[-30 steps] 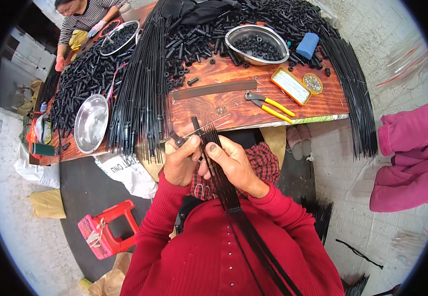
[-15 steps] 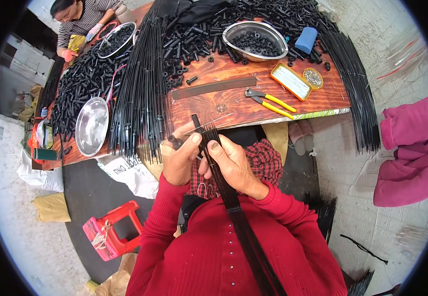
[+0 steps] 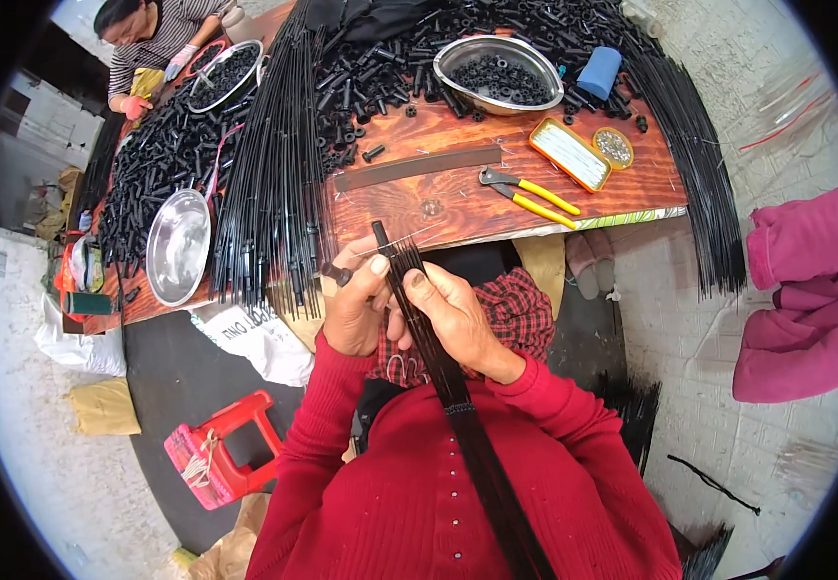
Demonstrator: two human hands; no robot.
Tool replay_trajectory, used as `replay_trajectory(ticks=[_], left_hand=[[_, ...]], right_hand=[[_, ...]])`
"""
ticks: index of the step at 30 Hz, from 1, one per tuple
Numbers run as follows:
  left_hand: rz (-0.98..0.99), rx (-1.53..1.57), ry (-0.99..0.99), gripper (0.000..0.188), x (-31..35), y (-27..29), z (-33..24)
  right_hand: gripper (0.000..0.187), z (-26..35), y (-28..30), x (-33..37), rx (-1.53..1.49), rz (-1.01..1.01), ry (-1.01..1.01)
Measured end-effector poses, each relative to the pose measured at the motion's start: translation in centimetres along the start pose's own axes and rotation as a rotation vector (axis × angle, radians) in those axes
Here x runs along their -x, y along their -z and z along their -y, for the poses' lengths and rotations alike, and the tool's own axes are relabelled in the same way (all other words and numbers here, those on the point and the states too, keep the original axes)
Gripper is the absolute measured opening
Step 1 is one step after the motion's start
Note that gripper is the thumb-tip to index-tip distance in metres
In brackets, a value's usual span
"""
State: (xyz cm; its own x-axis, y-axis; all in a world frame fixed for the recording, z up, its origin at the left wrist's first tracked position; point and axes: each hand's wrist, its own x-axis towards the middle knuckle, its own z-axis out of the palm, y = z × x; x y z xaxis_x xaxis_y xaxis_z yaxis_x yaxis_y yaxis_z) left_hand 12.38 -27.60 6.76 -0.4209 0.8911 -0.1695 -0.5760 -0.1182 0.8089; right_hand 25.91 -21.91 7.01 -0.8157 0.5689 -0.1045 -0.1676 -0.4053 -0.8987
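Observation:
Just in front of the table edge, both my hands work at the upper end of a long, flat band of thin black strips (image 3: 494, 478), which runs down over my red sweater. My right hand (image 3: 458, 324) is closed round the band, thumb on top. My left hand (image 3: 353, 311) pinches beside the band's tip, next to a short black tube (image 3: 378, 232). A thin pale wire or needle (image 3: 421, 232) crosses the spread strip ends. A dark, round-headed piece (image 3: 338, 275) sticks out from my left fingers. What those fingers grip underneath is hidden.
Yellow-handled pincers (image 3: 530, 198), an orange case of pins (image 3: 571, 155) and a steel bowl (image 3: 499, 77) of black rings lie on the wooden table. Long black rods (image 3: 269, 174) hang over its edge. A red stool (image 3: 231, 449) stands lower left. A co-worker (image 3: 163, 53) sits far left.
My hands and the band's tip have shifted slightly left. The dark piece in my left fingers has turned a little, and less of the thin wire shows beyond the strips' right side.

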Motion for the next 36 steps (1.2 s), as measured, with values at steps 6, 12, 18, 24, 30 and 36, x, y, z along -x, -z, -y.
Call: replay_trajectory(ticks=[6, 12, 18, 24, 30, 36], left_hand=[[0.005, 0.036, -0.006, 0.035, 0.7, 0.0, -0.2], [0.027, 0.045, -0.037, 0.035, 1.4, -0.3, -0.7], [0.151, -0.046, 0.086, 0.035, 0.7, 0.0, -1.7], [0.067, -0.175, 0.013, 0.038, 0.6, 0.0, -1.6], [0.164, -0.135, 0.073, 0.036, 0.3, 1.2, -2.4], [0.230, 0.259, 0.020, 0.042, -1.8, 3.6, -4.6]], right_hand=[[0.040, -0.1, 0.3, 0.0, -0.094, 0.046, -0.048], [0.034, 1.4, 0.6, 0.3, -0.110, 0.139, -0.079], [0.040, 1.7, 0.3, 0.0, -0.231, 0.159, 0.025], [0.033, 1.2, 0.9, -0.2, -0.312, 0.120, -0.018], [0.032, 0.6, 1.1, -0.5, -0.355, 0.098, -0.046], [0.036, 0.7, 0.8, -0.7, -0.314, 0.088, -0.071]])
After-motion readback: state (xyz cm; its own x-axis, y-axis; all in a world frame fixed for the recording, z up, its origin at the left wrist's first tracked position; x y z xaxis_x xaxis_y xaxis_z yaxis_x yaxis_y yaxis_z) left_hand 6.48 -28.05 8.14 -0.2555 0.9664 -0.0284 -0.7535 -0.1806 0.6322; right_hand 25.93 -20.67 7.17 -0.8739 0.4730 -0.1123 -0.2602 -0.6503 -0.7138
